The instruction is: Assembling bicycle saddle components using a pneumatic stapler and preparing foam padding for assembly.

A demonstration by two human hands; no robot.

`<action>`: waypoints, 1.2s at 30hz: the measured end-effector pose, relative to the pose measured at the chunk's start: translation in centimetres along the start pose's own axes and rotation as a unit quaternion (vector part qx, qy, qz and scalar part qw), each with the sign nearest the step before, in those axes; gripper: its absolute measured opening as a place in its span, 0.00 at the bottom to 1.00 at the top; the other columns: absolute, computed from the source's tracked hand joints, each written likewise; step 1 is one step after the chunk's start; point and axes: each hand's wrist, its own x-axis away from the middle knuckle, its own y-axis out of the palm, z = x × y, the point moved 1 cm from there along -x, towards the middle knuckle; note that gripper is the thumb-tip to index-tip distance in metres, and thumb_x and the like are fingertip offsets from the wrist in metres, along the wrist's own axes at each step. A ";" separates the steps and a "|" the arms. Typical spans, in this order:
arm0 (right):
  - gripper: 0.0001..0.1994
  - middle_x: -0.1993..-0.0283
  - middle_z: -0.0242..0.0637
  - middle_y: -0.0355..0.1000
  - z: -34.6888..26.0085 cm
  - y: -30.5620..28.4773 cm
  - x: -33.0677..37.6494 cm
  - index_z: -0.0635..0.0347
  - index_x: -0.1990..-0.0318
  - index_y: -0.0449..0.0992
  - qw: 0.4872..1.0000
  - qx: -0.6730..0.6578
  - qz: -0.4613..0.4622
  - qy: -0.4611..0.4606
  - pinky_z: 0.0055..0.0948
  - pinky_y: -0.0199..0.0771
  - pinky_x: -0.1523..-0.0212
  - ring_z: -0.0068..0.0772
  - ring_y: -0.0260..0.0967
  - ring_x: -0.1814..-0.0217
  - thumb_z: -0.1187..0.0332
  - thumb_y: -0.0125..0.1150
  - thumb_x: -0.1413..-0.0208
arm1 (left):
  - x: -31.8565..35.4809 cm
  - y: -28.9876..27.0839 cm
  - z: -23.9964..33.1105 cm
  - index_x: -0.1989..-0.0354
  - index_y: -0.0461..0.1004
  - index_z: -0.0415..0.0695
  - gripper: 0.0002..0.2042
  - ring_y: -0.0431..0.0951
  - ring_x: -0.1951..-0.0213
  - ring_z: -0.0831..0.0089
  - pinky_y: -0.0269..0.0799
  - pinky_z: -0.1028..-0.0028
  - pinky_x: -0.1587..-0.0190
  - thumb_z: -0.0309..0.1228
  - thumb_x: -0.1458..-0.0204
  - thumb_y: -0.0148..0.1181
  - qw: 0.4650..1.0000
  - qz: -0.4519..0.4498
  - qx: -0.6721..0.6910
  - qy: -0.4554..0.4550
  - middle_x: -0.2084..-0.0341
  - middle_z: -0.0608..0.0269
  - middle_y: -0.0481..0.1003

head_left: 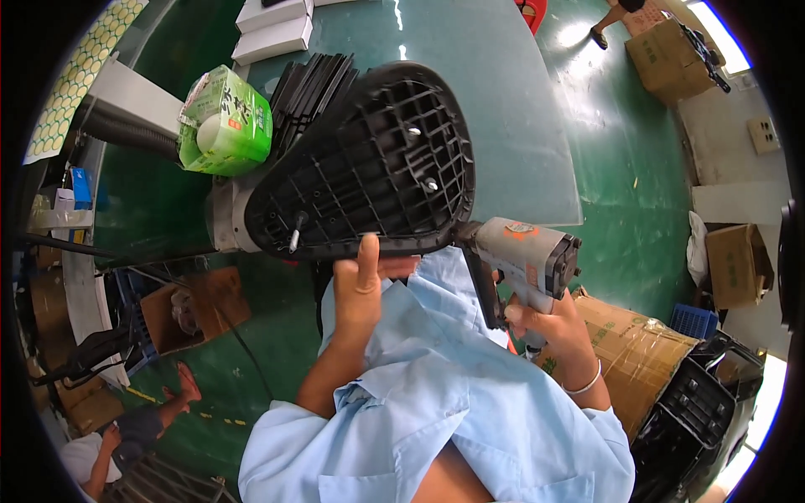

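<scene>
Black ribbed plastic fills the centre of the frame: we hold a rounded, grid-backed seat shell (369, 163) underside up, just above our lap, with metal bolts standing out of its ribs. Our left hand (359, 289) grips its lower edge, thumb pressed flat on the rim and the other fingers hidden behind it. Our right hand (549, 323) is closed around the handle of a grey pneumatic stapler (524, 256), whose nose touches the shell's right-hand edge.

Behind the shell, in the upper middle, lies the grey-green worktop (503, 109) with a stack of black flat parts (310, 88). A green soft package (225, 121) with pale labelling sits at upper left, touching the shell's far corner, and two white flat boxes (272, 29) lie above it. A brown carton wrapped in clear film (633, 356) stands at lower right, just beside our right wrist; more brown cartons (671, 54) rest on the green floor at upper right.
</scene>
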 end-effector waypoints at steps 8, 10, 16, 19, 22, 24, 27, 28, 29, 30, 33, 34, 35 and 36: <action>0.13 0.79 0.29 0.66 -1.7 -0.1 -0.6 0.65 0.72 0.70 0.994 0.109 0.013 -0.006 0.20 0.62 0.78 0.19 0.62 0.79 0.68 0.68 0.60 | 1.8 -1.8 9.6 0.79 0.74 0.34 0.13 0.77 0.75 0.68 0.72 0.74 0.71 0.30 0.47 0.54 0.925 -0.201 -0.171 0.273 0.80 0.55 0.76; 0.18 0.77 0.31 0.68 -0.9 -0.8 -0.4 0.65 0.62 0.69 0.993 0.121 0.011 0.004 0.20 0.63 0.77 0.20 0.63 0.79 0.71 0.68 0.61 | -0.8 -1.9 12.6 0.63 0.73 0.33 0.09 0.74 0.65 0.72 0.70 0.73 0.59 0.26 0.47 0.53 0.889 -0.037 -0.222 0.398 0.69 0.53 0.76; 0.25 0.74 0.33 0.69 0.7 -1.3 -0.4 0.65 0.53 0.67 0.994 0.103 0.000 -0.036 0.20 0.64 0.76 0.22 0.65 0.77 0.73 0.67 0.62 | -8.3 -1.0 13.1 0.52 0.69 0.34 0.27 0.74 0.64 0.73 0.69 0.74 0.57 0.40 0.57 0.66 0.865 -0.195 -0.445 0.126 0.65 0.58 0.76; 0.25 0.73 0.33 0.69 1.0 -1.5 -0.3 0.65 0.52 0.67 0.992 0.103 0.027 -0.071 0.19 0.65 0.76 0.21 0.66 0.77 0.73 0.66 0.61 | -8.7 0.3 12.7 0.52 0.69 0.35 0.27 0.75 0.65 0.70 0.69 0.73 0.59 0.43 0.54 0.63 0.875 -0.183 -0.425 0.146 0.67 0.57 0.76; 0.21 0.72 0.32 0.68 0.9 -2.1 0.7 0.65 0.57 0.68 0.990 0.107 0.071 -0.063 0.21 0.64 0.75 0.20 0.64 0.76 0.71 0.67 0.61 | -6.8 3.3 10.6 0.53 0.68 0.36 0.26 0.76 0.64 0.61 0.70 0.68 0.60 0.45 0.51 0.60 0.839 -0.102 -0.489 0.215 0.68 0.50 0.76; 0.18 0.72 0.30 0.67 0.6 -2.6 1.1 0.64 0.62 0.69 0.989 0.098 0.100 -0.053 0.22 0.64 0.74 0.20 0.63 0.75 0.68 0.68 0.61 | -6.5 3.9 9.7 0.50 0.63 0.38 0.25 0.74 0.62 0.46 0.69 0.61 0.60 0.43 0.50 0.58 0.776 -0.047 -0.548 0.310 0.66 0.43 0.74; 0.23 0.73 0.30 0.66 0.7 -3.3 1.3 0.65 0.54 0.67 0.983 0.072 0.147 -0.081 0.22 0.64 0.73 0.20 0.63 0.74 0.69 0.66 0.60 | -6.1 3.7 10.6 0.44 0.59 0.37 0.30 0.74 0.55 0.56 0.66 0.67 0.52 0.40 0.52 0.62 0.806 -0.141 -0.514 0.258 0.57 0.46 0.72; 0.23 0.73 0.30 0.66 0.6 -3.4 1.3 0.65 0.54 0.67 0.983 0.071 0.149 -0.080 0.22 0.64 0.73 0.20 0.63 0.74 0.69 0.66 0.60 | -5.9 3.4 10.9 0.43 0.57 0.39 0.32 0.74 0.54 0.57 0.65 0.68 0.50 0.35 0.55 0.64 0.802 -0.178 -0.496 0.282 0.54 0.46 0.71; 0.24 0.73 0.30 0.66 0.5 -3.5 1.3 0.66 0.54 0.67 0.985 0.077 0.141 -0.061 0.22 0.63 0.73 0.19 0.62 0.74 0.69 0.66 0.61 | -5.8 3.5 10.9 0.43 0.57 0.39 0.32 0.74 0.54 0.57 0.65 0.68 0.50 0.35 0.55 0.64 0.802 -0.180 -0.496 0.280 0.54 0.46 0.71; 0.24 0.73 0.29 0.66 0.3 -3.5 1.3 0.66 0.53 0.67 0.987 0.083 0.132 -0.042 0.22 0.63 0.73 0.19 0.62 0.73 0.70 0.65 0.61 | -5.8 3.4 10.8 0.43 0.57 0.39 0.32 0.73 0.53 0.58 0.65 0.68 0.50 0.34 0.56 0.65 0.812 -0.176 -0.492 0.259 0.54 0.47 0.71; 0.24 0.73 0.28 0.66 -0.2 -3.0 1.2 0.66 0.53 0.66 0.990 0.072 0.118 -0.027 0.22 0.62 0.73 0.19 0.61 0.74 0.70 0.64 0.61 | -5.8 3.2 10.3 0.44 0.58 0.42 0.31 0.74 0.56 0.54 0.67 0.66 0.54 0.33 0.57 0.65 0.814 -0.166 -0.485 0.274 0.58 0.48 0.73; 0.24 0.73 0.28 0.66 -0.3 -2.9 1.1 0.66 0.53 0.66 0.990 0.073 0.119 -0.026 0.22 0.62 0.73 0.19 0.61 0.74 0.70 0.64 0.61 | -5.8 3.2 10.2 0.45 0.58 0.45 0.30 0.75 0.60 0.50 0.70 0.63 0.59 0.34 0.57 0.64 0.804 -0.160 -0.480 0.313 0.62 0.48 0.74; 0.24 0.73 0.28 0.65 -0.4 -2.7 0.9 0.66 0.53 0.66 0.991 0.067 0.112 -0.039 0.21 0.62 0.73 0.19 0.61 0.74 0.71 0.63 0.61 | -5.8 3.2 10.1 0.45 0.58 0.45 0.30 0.75 0.60 0.50 0.70 0.63 0.59 0.34 0.57 0.64 0.804 -0.160 -0.480 0.311 0.62 0.48 0.74; 0.24 0.74 0.28 0.65 -0.5 -2.6 0.8 0.67 0.52 0.66 0.991 0.061 0.105 -0.053 0.21 0.61 0.73 0.18 0.60 0.74 0.71 0.62 0.61 | -5.7 3.3 10.1 0.45 0.58 0.46 0.30 0.75 0.60 0.50 0.70 0.63 0.60 0.34 0.57 0.65 0.804 -0.159 -0.482 0.308 0.62 0.48 0.74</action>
